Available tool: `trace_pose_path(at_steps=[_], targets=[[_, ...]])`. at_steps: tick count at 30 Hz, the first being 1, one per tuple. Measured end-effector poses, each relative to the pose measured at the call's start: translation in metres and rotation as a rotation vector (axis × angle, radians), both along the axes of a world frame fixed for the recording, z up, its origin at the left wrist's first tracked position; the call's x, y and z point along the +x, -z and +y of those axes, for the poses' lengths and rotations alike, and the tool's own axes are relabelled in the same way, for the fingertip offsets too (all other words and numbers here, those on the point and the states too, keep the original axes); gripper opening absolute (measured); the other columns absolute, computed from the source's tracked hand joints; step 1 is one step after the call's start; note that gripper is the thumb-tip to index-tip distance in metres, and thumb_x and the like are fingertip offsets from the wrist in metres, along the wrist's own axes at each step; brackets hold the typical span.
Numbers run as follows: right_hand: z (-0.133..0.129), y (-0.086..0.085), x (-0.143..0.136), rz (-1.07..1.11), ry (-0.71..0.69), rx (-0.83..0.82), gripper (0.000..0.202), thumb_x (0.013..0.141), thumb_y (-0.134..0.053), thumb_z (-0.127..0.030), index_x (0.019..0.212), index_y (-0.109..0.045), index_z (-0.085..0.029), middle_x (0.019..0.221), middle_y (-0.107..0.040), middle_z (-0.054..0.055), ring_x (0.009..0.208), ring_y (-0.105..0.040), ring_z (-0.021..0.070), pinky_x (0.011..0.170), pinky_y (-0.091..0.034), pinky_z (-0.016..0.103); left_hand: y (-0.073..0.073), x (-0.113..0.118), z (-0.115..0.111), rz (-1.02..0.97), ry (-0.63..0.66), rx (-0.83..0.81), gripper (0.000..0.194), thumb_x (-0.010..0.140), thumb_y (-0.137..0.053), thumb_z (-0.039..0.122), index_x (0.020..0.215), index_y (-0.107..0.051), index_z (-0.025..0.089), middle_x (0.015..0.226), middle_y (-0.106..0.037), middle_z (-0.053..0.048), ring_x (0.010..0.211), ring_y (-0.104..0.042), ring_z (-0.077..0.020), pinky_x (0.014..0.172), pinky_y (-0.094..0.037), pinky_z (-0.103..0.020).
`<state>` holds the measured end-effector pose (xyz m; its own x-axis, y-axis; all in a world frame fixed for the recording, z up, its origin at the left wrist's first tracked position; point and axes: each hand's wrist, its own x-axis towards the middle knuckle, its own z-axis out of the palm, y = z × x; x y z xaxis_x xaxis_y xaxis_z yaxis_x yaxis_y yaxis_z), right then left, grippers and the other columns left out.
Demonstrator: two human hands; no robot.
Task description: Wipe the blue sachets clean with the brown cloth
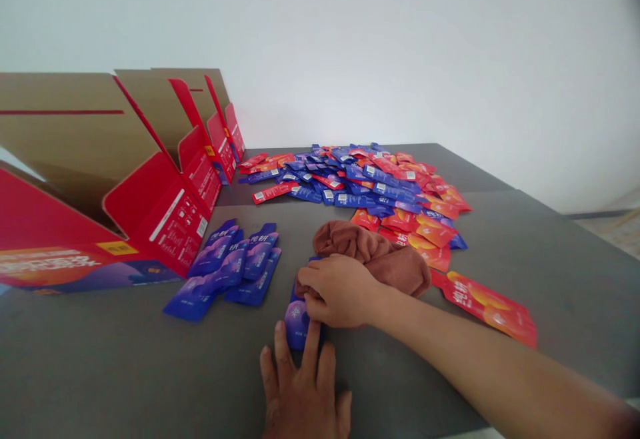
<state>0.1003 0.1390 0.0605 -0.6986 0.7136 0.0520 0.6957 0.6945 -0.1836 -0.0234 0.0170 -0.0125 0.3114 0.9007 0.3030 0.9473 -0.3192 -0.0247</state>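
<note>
A blue-purple pouch (297,327) lies flat on the grey table in front of me. My left hand (303,385) is open, palm down with fingers spread, and its fingertips touch the pouch's near end. My right hand (343,290) is closed on a brown cloth (395,267) and presses part of it against the pouch. The upper part of the pouch is hidden under the hand and cloth. Left of it, several blue pouches (233,259) overlap in a small group. A single red-orange pouch (487,307) lies to the right, beyond my right forearm.
Open red cardboard boxes (165,225) with raised flaps stand in a row along the left. A large mixed heap of blue and red pouches (360,182) spreads over the far middle of the grey table (125,365). Behind it rises a white wall (380,45).
</note>
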Motion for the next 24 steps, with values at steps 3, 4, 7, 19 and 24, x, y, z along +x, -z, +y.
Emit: trace_pose_path(at_steps=[3,4,7,19,24], targets=[[0.0006,0.0004,0.0001,-0.014,0.084,0.011,0.022,0.082,-0.041,-0.029,0.093,-0.058,-0.019,0.091,-0.065,0.006,0.078,-0.06,0.0199,0.067,-0.038,0.031,-0.0011,0.0,-0.0002,0.001,-0.004,-0.007,0.038,0.064,-0.054,0.025,0.102,-0.061,0.023,0.133,-0.047,-0.005,0.123,-0.029,-0.0463,0.091,-0.036,-0.064],[0.0008,0.0005,0.0001,-0.015,0.11,0.014,0.022,0.082,-0.041,-0.029,0.093,-0.058,-0.02,0.091,-0.065,0.005,0.078,-0.06,0.02,0.066,-0.038,0.031,-0.0013,-0.0001,-0.0002,0.0,-0.003,-0.006,0.038,0.064,-0.053,0.025,0.102,-0.061,0.023,0.134,-0.047,-0.005,0.123,-0.029,-0.0463,0.091,-0.036,-0.064],[0.001,0.0002,0.0002,-0.027,0.152,0.018,0.022,0.082,-0.041,-0.028,0.093,-0.058,-0.02,0.09,-0.065,0.005,0.076,-0.06,0.02,0.063,-0.038,0.03,-0.0012,-0.0004,-0.0002,-0.006,0.0,-0.012,0.038,0.065,-0.053,0.025,0.102,-0.061,0.023,0.134,-0.047,-0.005,0.123,-0.029,-0.0467,0.09,-0.036,-0.064],[0.0022,-0.0004,0.0025,0.005,-0.02,-0.028,0.022,0.081,-0.044,-0.028,0.095,-0.058,-0.018,0.092,-0.064,0.006,0.082,-0.058,0.0193,0.071,-0.037,0.031,-0.0026,0.0008,0.0004,-0.008,-0.008,-0.02,0.036,0.064,-0.056,0.026,0.099,-0.061,0.023,0.13,-0.05,-0.005,0.122,-0.032,-0.0464,0.091,-0.037,-0.063],[0.0003,-0.0023,0.0025,0.021,-0.121,-0.034,0.023,0.081,-0.045,-0.028,0.096,-0.06,-0.019,0.09,-0.064,0.004,0.081,-0.058,0.0183,0.07,-0.037,0.03,-0.0011,0.0014,-0.0001,-0.002,-0.017,-0.015,0.039,0.064,-0.056,0.027,0.102,-0.061,0.023,0.125,-0.053,-0.006,0.123,-0.031,-0.0465,0.093,-0.035,-0.063]])
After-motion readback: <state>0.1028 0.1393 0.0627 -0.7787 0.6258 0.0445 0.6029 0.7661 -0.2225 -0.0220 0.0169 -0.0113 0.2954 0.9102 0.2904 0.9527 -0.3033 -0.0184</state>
